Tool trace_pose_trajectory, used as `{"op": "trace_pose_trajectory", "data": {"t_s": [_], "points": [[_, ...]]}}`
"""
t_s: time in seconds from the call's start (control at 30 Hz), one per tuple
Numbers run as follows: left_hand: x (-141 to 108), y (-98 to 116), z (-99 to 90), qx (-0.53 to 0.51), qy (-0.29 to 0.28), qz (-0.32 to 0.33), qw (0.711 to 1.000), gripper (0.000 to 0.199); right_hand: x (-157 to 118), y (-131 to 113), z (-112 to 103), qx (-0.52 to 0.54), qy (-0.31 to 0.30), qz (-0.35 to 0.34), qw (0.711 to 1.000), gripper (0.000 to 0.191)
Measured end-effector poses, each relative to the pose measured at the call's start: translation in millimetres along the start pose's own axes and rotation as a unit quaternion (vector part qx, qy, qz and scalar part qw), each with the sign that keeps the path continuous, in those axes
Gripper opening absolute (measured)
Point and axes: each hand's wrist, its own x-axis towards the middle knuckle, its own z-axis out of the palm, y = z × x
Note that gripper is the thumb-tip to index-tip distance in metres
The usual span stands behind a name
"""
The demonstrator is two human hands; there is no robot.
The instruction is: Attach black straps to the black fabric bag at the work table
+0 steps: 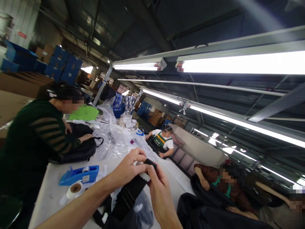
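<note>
With left grip point(133, 163) and right grip point(159, 182), pinching the upper end of a black strap point(136, 185) next to a white jagged-edged scrap point(145, 176), holding the strap over the counter point(49, 184), with its buckle point(128, 197) lower down, right of a blue tape dispenser point(71, 178) and a white roll point(71, 192)

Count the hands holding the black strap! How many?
2: the person's left hand and right hand, side by side, both gripping near the upper end of the black strap. Some fingertips are hidden, but no other hand shows there.
</note>
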Motion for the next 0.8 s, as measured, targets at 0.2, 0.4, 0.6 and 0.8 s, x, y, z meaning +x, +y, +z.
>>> {"op": "trace_pose_trajectory", "data": {"t_s": [0.2,0.4,0.6,0.8], "points": [[19,5,7.0,-0.111,-0.068,-0.078,0.988,0.018,-2,-3,2,0.093,0.030,0.073,0.993,0.055],[33,-2,17.9,-0.138,-0.043,-0.089,0.985,0.022,-9,7,-11,-0.026,0.106,0.079,0.991,0.063],[39,-2,21.6,-0.126,-0.018,-0.058,0.990,0.018,-21,24,-15,-0.064,0.068,0.104,0.990,0.059],[39,-9,23.5,-0.077,-0.044,-0.072,0.993,0.025,-21,39,-25,-0.032,0.040,0.114,0.992,0.057]]}}
